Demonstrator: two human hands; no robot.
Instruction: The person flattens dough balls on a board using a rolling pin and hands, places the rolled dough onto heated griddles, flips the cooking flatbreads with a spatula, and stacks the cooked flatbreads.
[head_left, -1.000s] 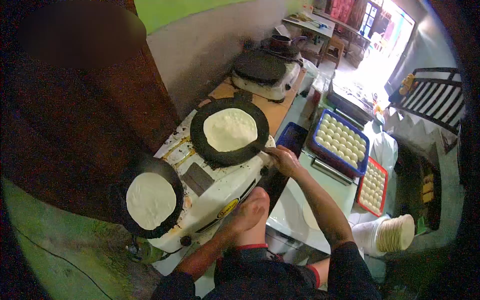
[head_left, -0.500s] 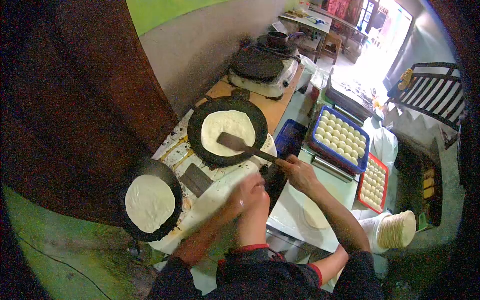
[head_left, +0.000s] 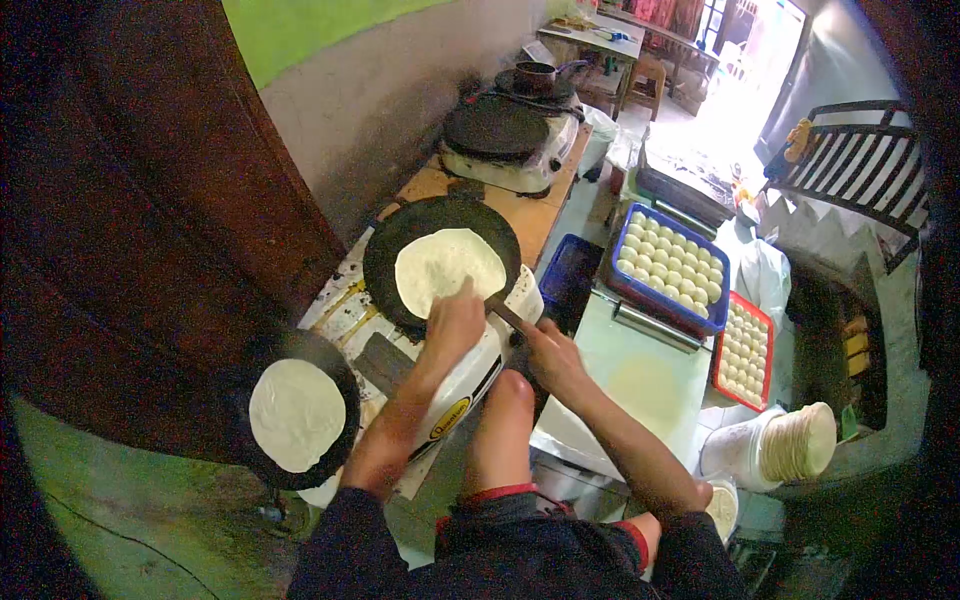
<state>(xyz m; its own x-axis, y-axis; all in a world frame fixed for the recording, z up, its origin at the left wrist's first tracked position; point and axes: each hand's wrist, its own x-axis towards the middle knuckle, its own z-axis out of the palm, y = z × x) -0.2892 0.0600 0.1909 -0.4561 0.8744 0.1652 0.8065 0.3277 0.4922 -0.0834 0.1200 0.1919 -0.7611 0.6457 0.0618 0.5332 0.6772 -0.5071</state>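
Observation:
My right hand (head_left: 555, 358) is closed round the handle of a dark spatula (head_left: 508, 315), whose blade end is at the near edge of the flatbread. My left hand (head_left: 457, 320) reaches over the front rim of the black pan (head_left: 385, 262), fingertips at the near edge of the round, pale flatbread (head_left: 450, 262); whether they pinch it is hidden. A second pan (head_left: 345, 385) at the lower left holds another flatbread (head_left: 297, 415). Both pans sit on a white stove (head_left: 480, 378).
Right of me are a blue tray (head_left: 715, 318) and a red tray (head_left: 768, 352) of dough balls, a glass-topped table (head_left: 600, 405), and stacked flatbreads (head_left: 800, 443) on a white bucket (head_left: 730, 450). Another stove (head_left: 510, 175) stands behind; a dark blue bin (head_left: 572, 270) is beside the stove.
My left hand has moved from my knee up to the flatbread in the upper pan. The spatula blade, over the middle of that flatbread half a second ago, has drawn back to its near edge.

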